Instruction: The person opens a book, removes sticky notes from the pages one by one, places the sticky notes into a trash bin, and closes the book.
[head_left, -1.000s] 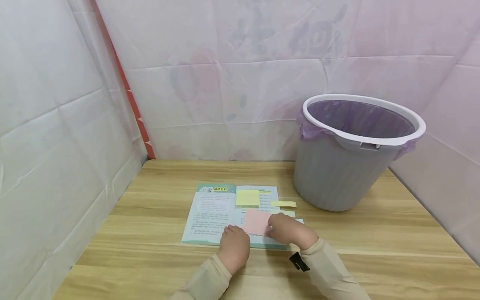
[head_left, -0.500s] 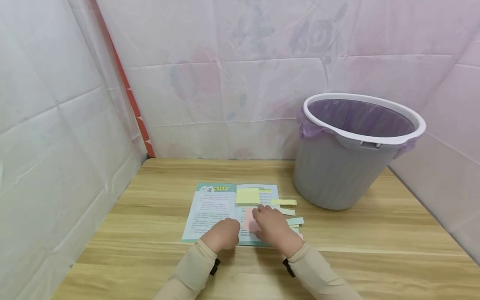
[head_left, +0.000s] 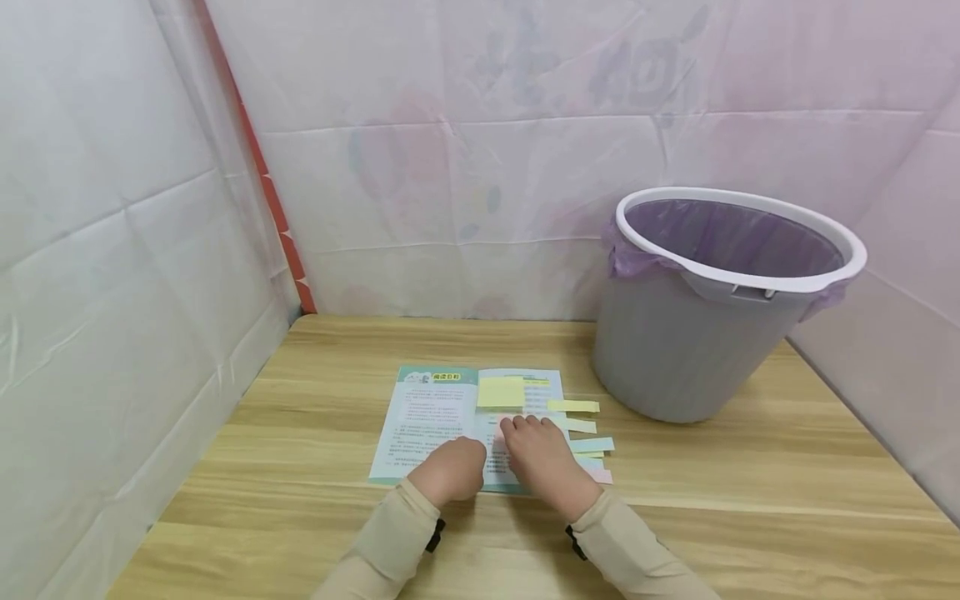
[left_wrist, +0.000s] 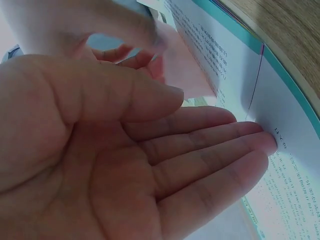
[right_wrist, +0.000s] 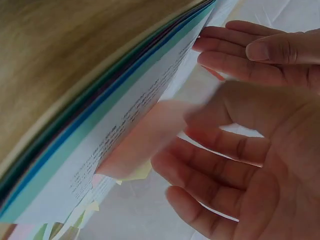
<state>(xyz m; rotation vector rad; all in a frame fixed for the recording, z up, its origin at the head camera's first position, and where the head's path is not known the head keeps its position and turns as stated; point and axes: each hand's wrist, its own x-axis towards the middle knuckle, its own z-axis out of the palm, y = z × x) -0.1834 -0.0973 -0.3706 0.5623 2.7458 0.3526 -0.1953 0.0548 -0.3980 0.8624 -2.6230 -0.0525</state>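
The right hand [head_left: 547,462] seems to pinch a square pink paper note [right_wrist: 142,137] between thumb and forefinger, though the thumb is blurred, and the note tilts up over the right page of an open, teal-bordered paper booklet [head_left: 431,425]. The left hand [head_left: 450,471] holds its fingers straight, tips by the centre fold. The booklet lies nearer the wood-grained table's [head_left: 262,467] left edge than its right.

I see pale, creased sheeting [head_left: 450,200] behind the wooden desk's [head_left: 262,450] far edge, a red strip [head_left: 264,179] dropping toward its far left corner.
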